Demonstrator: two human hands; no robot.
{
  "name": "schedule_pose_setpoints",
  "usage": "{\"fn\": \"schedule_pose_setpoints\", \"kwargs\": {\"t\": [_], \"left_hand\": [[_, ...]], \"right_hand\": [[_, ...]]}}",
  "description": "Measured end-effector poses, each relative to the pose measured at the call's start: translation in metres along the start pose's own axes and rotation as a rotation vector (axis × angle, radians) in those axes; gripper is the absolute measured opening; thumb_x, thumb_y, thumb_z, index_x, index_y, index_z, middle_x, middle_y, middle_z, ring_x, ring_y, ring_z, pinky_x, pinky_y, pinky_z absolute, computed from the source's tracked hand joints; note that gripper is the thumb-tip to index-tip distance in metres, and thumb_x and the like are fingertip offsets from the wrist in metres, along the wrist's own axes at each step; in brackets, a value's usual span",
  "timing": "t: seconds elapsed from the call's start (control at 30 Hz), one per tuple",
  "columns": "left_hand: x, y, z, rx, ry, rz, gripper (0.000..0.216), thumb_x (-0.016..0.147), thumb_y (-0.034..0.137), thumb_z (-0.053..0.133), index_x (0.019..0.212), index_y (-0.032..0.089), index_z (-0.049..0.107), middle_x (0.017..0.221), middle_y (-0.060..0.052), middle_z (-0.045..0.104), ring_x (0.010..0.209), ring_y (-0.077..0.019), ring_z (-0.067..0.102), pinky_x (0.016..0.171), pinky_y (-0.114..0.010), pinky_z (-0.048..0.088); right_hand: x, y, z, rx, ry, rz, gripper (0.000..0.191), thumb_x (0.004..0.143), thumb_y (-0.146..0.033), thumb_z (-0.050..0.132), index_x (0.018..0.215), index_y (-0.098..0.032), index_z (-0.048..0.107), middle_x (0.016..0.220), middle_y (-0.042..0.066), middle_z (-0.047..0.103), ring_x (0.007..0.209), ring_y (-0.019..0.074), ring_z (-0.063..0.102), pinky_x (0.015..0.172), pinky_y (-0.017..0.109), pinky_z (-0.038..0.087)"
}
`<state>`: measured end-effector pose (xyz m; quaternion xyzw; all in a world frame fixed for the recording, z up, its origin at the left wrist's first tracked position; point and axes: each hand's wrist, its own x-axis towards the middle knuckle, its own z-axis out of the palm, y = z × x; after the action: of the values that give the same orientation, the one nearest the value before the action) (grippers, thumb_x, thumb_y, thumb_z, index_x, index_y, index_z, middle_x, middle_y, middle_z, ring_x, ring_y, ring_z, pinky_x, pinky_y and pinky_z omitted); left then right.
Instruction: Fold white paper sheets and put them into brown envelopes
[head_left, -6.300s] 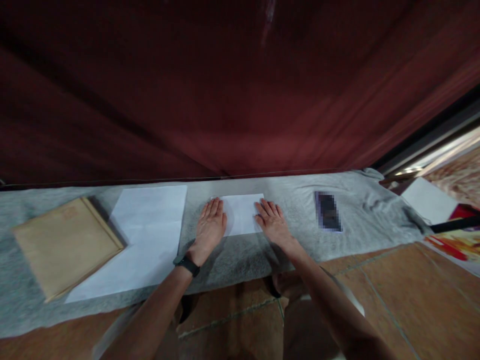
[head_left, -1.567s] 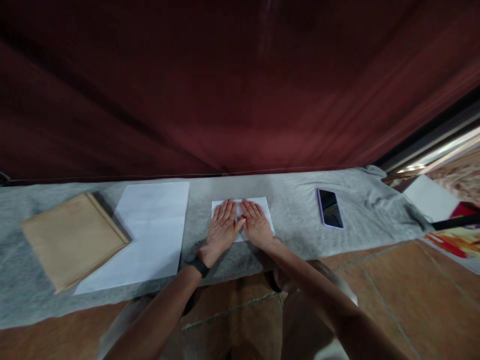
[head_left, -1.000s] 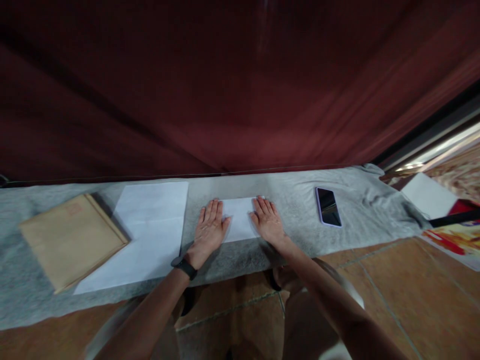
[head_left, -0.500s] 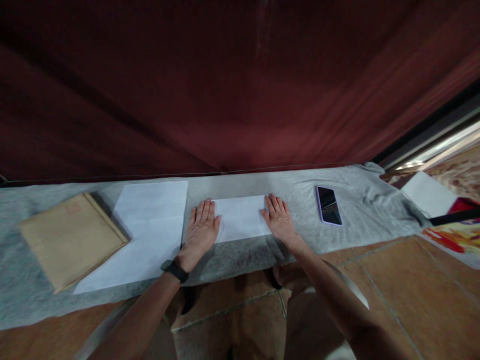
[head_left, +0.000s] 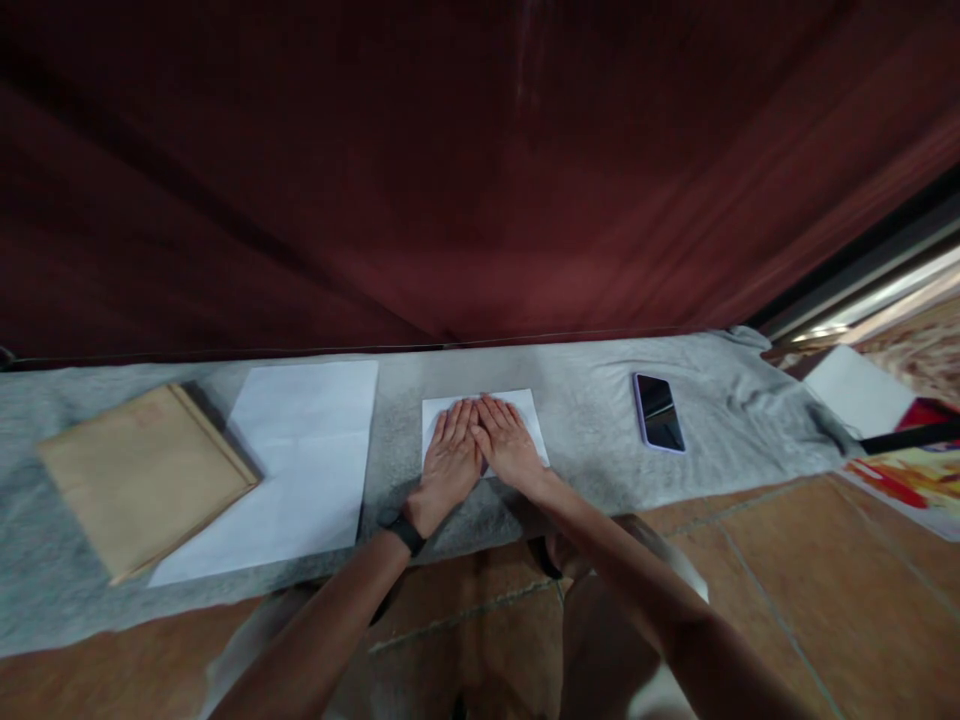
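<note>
A small white piece of paper (head_left: 534,432), seemingly folded, lies flat on the grey cloth (head_left: 585,400) in front of me. My left hand (head_left: 453,458) rests palm down on its left half, fingers stretched out. On the right half my right hand (head_left: 508,440) also lies flat, its fingers extended. The two hands touch near the middle of the paper and cover much of it. To the left are larger white sheets (head_left: 307,455), partly under brown envelopes (head_left: 142,480).
A phone (head_left: 660,412) with a purple case lies to the right on the cloth. A dark red curtain-like surface (head_left: 480,180) rises behind the cloth's far edge. At the far right are a white item (head_left: 859,390) and a colourful printed sheet (head_left: 911,485). Tiled floor (head_left: 750,560) shows below.
Both hands have slid inward from the paper's two ends to its middle, where they now meet. The paper's outer ends are uncovered. The envelopes, large sheets and phone stay put.
</note>
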<state>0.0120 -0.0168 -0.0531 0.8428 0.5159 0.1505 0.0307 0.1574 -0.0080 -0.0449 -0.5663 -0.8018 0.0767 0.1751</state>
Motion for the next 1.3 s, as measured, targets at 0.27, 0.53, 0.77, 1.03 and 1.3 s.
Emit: {"fn": "schedule_pose_setpoints", "kwargs": {"t": [0.27,0.53,0.77,1.03,1.3], "left_hand": [[-0.001,-0.009,-0.006,0.026,0.018,-0.024,0.06,0.102,0.025,0.03,0.158,0.004,0.036,0.165,-0.019,0.038,0.158,-0.0271,0.024,0.129,-0.05,0.023],[-0.002,-0.022,-0.008,0.014,0.035,-0.087,0.063,0.101,0.029,0.034,0.16,0.007,0.033,0.165,-0.019,0.037,0.157,-0.0289,0.028,0.128,-0.053,0.024],[-0.003,-0.029,-0.013,0.05,0.029,-0.146,0.063,0.102,0.032,0.033,0.158,0.004,0.036,0.165,-0.02,0.036,0.156,-0.0308,0.03,0.128,-0.052,0.023],[-0.01,-0.038,-0.016,0.084,0.032,-0.169,0.063,0.102,0.034,0.033,0.158,0.006,0.036,0.164,-0.019,0.038,0.156,-0.0299,0.031,0.128,-0.051,0.023],[-0.011,-0.03,-0.021,0.086,0.095,-0.136,0.064,0.101,0.029,0.032,0.158,0.0,0.033,0.164,-0.023,0.036,0.156,-0.0317,0.029,0.128,-0.054,0.024]], "right_hand": [[-0.005,0.013,0.002,-0.079,0.043,0.009,0.053,0.109,-0.037,0.04,0.157,-0.015,0.045,0.163,0.013,0.041,0.153,0.0275,0.037,0.127,0.05,0.028],[-0.007,0.024,0.0,-0.105,0.047,0.058,0.056,0.107,-0.042,0.044,0.157,-0.016,0.043,0.164,0.012,0.041,0.152,0.0294,0.038,0.126,0.05,0.029],[-0.011,0.035,-0.006,-0.124,0.053,0.103,0.056,0.108,-0.041,0.044,0.156,-0.013,0.045,0.164,0.013,0.041,0.151,0.0313,0.039,0.126,0.05,0.028],[-0.018,0.046,-0.012,-0.13,0.065,0.136,0.057,0.108,-0.041,0.041,0.158,-0.012,0.043,0.164,0.014,0.041,0.15,0.0329,0.041,0.125,0.052,0.027],[-0.02,0.05,-0.019,-0.145,0.064,0.165,0.058,0.109,-0.042,0.038,0.157,-0.01,0.043,0.163,0.016,0.041,0.15,0.0342,0.04,0.125,0.055,0.026]]}}
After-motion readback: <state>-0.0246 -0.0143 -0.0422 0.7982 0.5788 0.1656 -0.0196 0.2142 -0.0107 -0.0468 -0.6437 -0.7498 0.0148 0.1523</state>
